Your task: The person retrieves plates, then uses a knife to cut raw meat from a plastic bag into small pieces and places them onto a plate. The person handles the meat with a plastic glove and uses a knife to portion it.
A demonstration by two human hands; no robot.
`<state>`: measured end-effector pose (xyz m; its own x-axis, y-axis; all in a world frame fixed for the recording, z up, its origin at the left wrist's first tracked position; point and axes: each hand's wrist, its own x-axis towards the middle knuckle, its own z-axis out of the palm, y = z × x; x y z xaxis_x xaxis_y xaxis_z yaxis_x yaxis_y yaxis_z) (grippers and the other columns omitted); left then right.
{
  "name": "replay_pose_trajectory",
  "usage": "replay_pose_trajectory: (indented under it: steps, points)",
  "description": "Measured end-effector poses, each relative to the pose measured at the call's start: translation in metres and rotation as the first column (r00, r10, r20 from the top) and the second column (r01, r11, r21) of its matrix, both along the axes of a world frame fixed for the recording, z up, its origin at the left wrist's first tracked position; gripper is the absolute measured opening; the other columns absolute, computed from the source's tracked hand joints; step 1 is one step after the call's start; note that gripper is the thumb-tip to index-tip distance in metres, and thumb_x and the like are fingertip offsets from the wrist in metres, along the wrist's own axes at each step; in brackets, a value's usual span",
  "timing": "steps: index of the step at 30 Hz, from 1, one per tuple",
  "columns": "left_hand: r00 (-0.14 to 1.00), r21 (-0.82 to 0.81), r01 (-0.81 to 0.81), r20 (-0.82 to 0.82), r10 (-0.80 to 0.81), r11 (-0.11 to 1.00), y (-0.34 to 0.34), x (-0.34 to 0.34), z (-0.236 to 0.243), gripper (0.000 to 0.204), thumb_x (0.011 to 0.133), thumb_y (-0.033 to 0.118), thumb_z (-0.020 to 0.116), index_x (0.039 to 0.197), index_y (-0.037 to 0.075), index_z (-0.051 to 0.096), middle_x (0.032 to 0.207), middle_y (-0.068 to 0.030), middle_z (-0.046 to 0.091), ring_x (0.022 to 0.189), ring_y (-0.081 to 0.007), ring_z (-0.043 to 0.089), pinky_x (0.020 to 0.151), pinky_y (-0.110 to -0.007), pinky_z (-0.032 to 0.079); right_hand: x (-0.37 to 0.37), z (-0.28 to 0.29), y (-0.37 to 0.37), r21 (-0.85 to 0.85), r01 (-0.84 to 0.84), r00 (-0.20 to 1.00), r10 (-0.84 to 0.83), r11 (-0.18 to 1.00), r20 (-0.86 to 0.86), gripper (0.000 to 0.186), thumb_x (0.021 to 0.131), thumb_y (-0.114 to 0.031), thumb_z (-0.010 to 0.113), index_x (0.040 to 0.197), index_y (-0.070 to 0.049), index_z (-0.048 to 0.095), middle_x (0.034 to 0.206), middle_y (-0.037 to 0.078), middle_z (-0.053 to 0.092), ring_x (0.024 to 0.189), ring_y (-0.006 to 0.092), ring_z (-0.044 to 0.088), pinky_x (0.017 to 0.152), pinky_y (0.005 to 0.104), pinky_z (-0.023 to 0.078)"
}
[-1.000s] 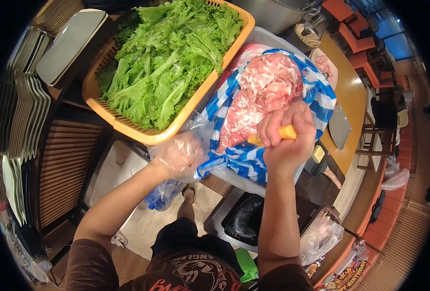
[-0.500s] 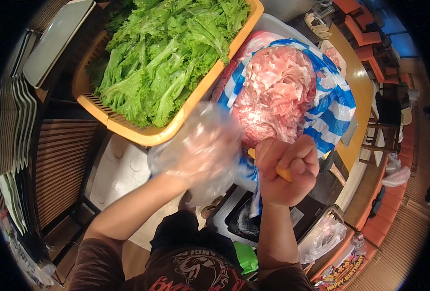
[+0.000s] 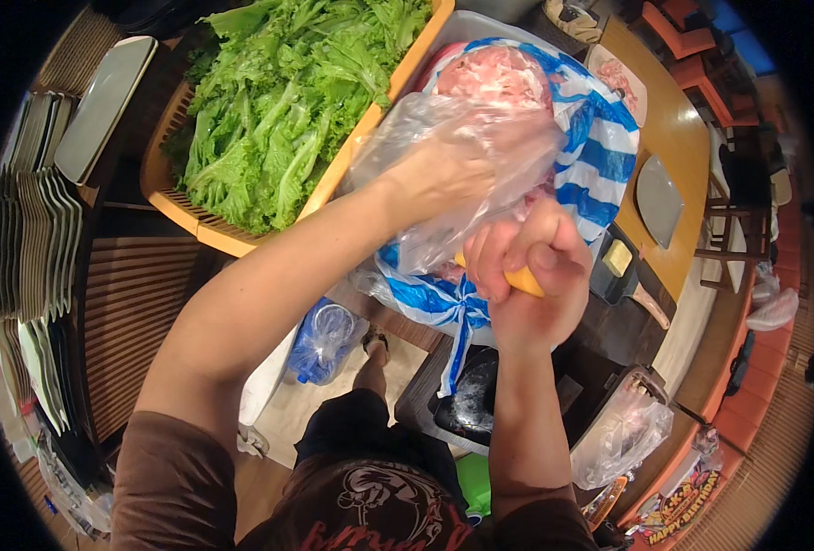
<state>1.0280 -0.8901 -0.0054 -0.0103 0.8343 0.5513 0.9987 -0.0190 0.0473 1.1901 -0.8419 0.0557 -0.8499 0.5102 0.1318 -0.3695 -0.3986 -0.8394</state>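
Thin pink meat slices (image 3: 494,73) lie heaped in a blue-and-white striped plastic bag (image 3: 600,170) inside a grey tub (image 3: 457,29). My left hand (image 3: 439,179) is inside a clear plastic bag (image 3: 407,129) that spreads over the near part of the heap. Its fingers reach to the right under the film, too blurred to make out their pose. At the near edge of the heap, my right hand (image 3: 540,262) is wrapped round a yellow-orange handle (image 3: 523,280). The tool's other end is hidden by the hand, the film and the meat.
Leafy green lettuce (image 3: 287,110) fills an orange basket (image 3: 338,170) left of the tub. Stacked plates (image 3: 49,207) stand at far left. On the right are a small pan (image 3: 613,271) with a yellow block, a grey plate (image 3: 656,202) and a wooden table (image 3: 678,101).
My left hand with the clear bag has moved right and away from me, over the meat. My right hand keeps hold of the yellow-orange handle and sits slightly higher. The view has shifted.
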Motion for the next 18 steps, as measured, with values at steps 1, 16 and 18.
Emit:
replay_pose_trajectory:
  steps: [1, 16, 18]
  points:
    - [0.990, -0.068, -0.041, -0.135, 0.032, 0.997, 0.003, -0.001, 0.003, 0.060, 0.092, 0.024, 0.052, 0.151, 0.016, 0.047, 0.167, -0.0013, 0.029, 0.154, -0.0189, 0.028, 0.118, -0.040, 0.034, 0.004, 0.000, -0.002, -0.019, -0.015, 1.000, 0.015, 1.000, -0.001, 0.027, 0.087, -0.022, 0.051, 0.068, -0.005, 0.042, 0.055, 0.008, 0.045, 0.046, 0.0121, 0.039, 0.043, 0.0272, 0.029]
    - [0.937, 0.237, 0.111, -0.349, -0.022, 0.965, 0.085, -0.042, 0.021, 0.037, 0.090, 0.040, 0.060, 0.117, 0.017, 0.073, 0.134, -0.0126, 0.065, 0.127, -0.0313, 0.059, 0.114, -0.044, 0.037, 0.076, -0.049, -0.085, 0.559, 0.164, 0.976, -0.050, 0.813, -0.213, 0.026, 0.092, -0.021, 0.054, 0.071, -0.007, 0.049, 0.058, 0.004, 0.055, 0.047, 0.0215, 0.052, 0.061, 0.0400, 0.048]
    - [0.998, 0.079, 0.032, -0.060, -0.027, 0.996, 0.080, -0.032, 0.032, 0.036, 0.090, 0.039, 0.060, 0.120, 0.021, 0.072, 0.132, -0.0115, 0.066, 0.126, -0.0310, 0.060, 0.114, -0.044, 0.037, 0.079, -0.047, -0.083, 0.520, 0.193, 0.972, -0.089, 0.832, -0.218, 0.027, 0.092, -0.022, 0.054, 0.070, -0.007, 0.049, 0.057, 0.004, 0.055, 0.047, 0.0216, 0.052, 0.061, 0.0400, 0.048]
